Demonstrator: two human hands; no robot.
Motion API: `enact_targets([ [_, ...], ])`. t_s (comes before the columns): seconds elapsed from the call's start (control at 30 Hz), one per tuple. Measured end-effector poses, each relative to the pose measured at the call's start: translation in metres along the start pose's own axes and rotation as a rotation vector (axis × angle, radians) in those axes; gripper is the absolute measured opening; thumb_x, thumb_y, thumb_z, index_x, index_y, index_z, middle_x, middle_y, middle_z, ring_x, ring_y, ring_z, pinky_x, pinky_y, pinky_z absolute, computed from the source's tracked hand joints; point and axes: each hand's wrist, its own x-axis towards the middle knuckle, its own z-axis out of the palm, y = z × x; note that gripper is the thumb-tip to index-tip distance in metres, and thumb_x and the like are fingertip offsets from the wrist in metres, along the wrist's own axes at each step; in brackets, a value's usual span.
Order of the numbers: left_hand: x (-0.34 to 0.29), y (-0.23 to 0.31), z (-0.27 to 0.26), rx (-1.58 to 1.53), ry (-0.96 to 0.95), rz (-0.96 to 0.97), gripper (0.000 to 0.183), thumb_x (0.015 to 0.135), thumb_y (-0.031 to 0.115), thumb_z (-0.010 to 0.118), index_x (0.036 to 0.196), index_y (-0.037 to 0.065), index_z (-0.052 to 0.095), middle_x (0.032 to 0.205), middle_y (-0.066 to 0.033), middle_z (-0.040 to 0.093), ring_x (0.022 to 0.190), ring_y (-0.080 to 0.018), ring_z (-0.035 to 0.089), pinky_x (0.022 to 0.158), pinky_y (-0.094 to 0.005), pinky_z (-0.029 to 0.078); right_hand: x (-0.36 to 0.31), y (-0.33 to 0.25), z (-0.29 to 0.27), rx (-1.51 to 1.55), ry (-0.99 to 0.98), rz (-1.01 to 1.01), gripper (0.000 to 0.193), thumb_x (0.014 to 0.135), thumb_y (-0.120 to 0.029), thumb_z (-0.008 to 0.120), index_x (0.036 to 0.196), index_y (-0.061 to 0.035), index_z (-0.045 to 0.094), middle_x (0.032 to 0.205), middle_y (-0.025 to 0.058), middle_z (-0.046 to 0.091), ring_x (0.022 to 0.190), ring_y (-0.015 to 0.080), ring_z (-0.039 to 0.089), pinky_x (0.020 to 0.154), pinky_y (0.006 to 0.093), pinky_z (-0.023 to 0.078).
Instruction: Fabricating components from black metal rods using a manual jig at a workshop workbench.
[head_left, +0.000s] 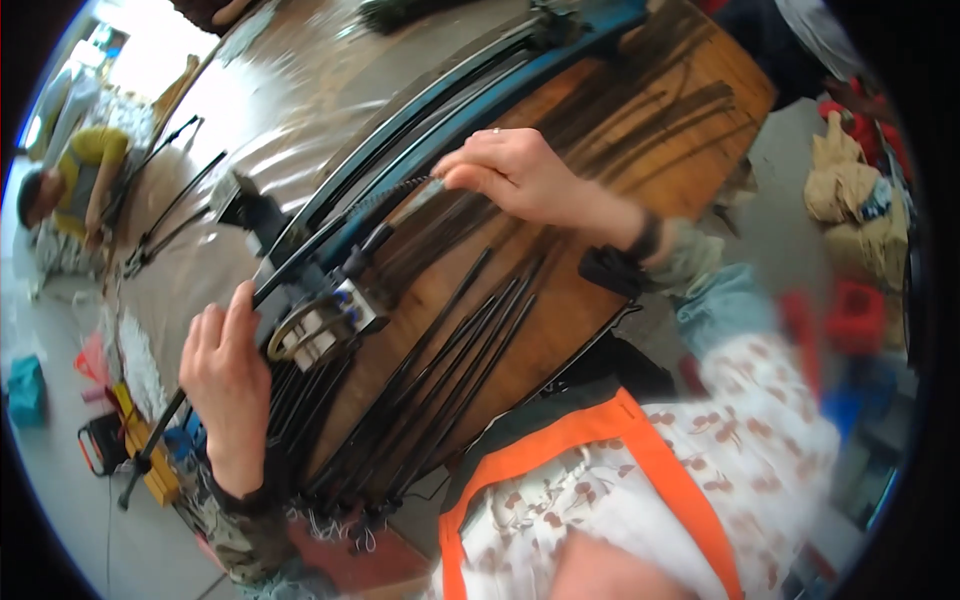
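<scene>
My left hand [225, 375] is closed around a long thin black rod [168, 412], which slants up across a small metal fixture [365, 305]. Beside the rod's upper part runs a thin dark coiled piece, like a spring [400, 188]. The fingers of my right hand [515, 180] pinch its far end, above the blue rail [400, 165]. A round metal wheel [285, 335] sits on the fixture, close to my left hand. The rod's lower end [125, 498] hangs past the table edge.
Several black rods [450, 370] lie on the wooden table [560, 290] close to me. Plastic sheeting [290, 110] covers the far part. Another person in yellow [90, 155] sits at far left. Cloth bundles [840, 180] and a red crate [855, 315] stand at right.
</scene>
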Motion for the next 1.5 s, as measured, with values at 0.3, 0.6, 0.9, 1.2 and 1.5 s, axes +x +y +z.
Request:
enact_targets([
  [0.3,-0.015,0.02,-0.013,-0.114,-0.054,0.076,0.036,0.085,-0.003,0.064,0.12,0.003,0.061,0.081,-0.0133,0.055,0.075,-0.0315,0.056,0.066,-0.0414,0.047,0.018,-0.051,0.056,0.103,0.127,-0.375,0.028,0.078,-0.016,0.081,0.105,-0.0097,0.074,0.082,0.0026,0.067,0.071,0.016,0.061,0.059,0.0293,0.051],
  [0.6,-0.022,0.002,-0.014,-0.049,0.064,0.026,0.021,0.084,-0.006,0.061,0.103,0.004,0.06,0.082,-0.0122,0.055,0.075,-0.031,0.057,0.063,-0.0416,0.047,0.029,-0.022,0.04,-0.218,0.247,-0.503,0.036,0.089,-0.02,0.07,0.123,-0.01,0.068,0.075,0.0035,0.062,0.059,0.014,0.051,0.052,0.0286,0.045],
  [0.9,-0.064,-0.102,-0.077,0.208,0.457,-0.299,0.018,0.1,0.01,0.059,0.114,0.001,0.065,0.096,-0.0162,0.068,0.086,-0.0314,0.066,0.078,-0.0365,0.05,0.083,-0.003,0.067,0.1,-0.23,0.215,0.023,0.096,-0.03,0.062,0.104,-0.0093,0.069,0.082,0.0107,0.071,0.072,0.0288,0.067,0.067,0.0342,0.053],
  [1.2,-0.157,-0.122,-0.06,-0.096,0.275,-0.55,0.03,0.097,0.002,0.059,0.127,0.004,0.064,0.082,-0.0094,0.056,0.07,-0.015,0.05,0.066,-0.0275,0.045,0.157,-0.05,0.173,0.075,-0.387,-0.317,0.016,0.089,-0.032,0.071,0.088,-0.0178,0.077,0.082,-0.0065,0.07,0.085,0.0085,0.062,0.096,0.0294,0.032],
  [1.5,-0.153,-0.134,-0.043,-0.131,0.263,-0.6,0.026,0.098,0.007,0.06,0.123,0.002,0.066,0.108,-0.0195,0.071,0.091,-0.0198,0.068,0.08,-0.0294,0.052,0.168,-0.072,0.187,-0.414,-0.596,-0.511,0.017,0.088,-0.027,0.069,0.077,-0.0146,0.067,0.074,0.0032,0.065,0.094,0.0206,0.062,0.098,0.0408,0.033],
])
